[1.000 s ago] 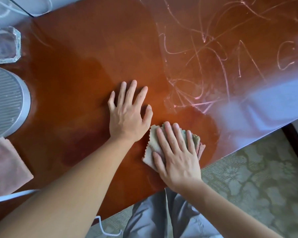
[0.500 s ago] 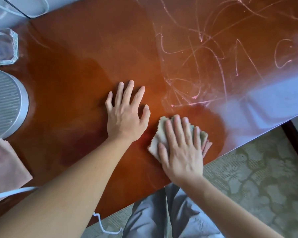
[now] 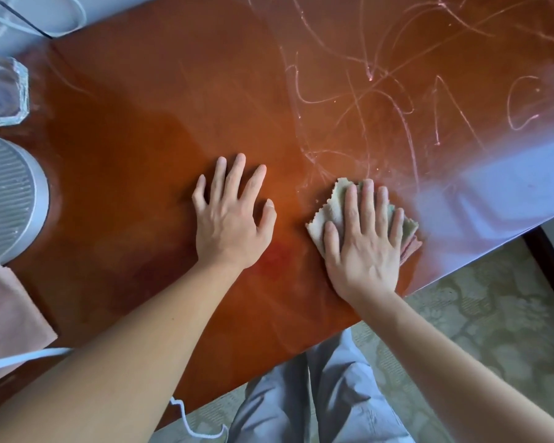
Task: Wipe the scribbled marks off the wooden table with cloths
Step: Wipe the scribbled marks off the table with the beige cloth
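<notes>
Pale folded cloth [image 3: 330, 207], pressed under flat right hand [image 3: 363, 247], lies diagonally, corner pointing up-left.

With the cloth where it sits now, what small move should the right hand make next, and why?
Probably push the cloth forward and a little right. The right hand presses it flat with straight fingers, just short of the nearest pink scribbles, which cover the table beyond its fingertips. The left hand lies flat on wood that shows no marks, bracing.
</notes>
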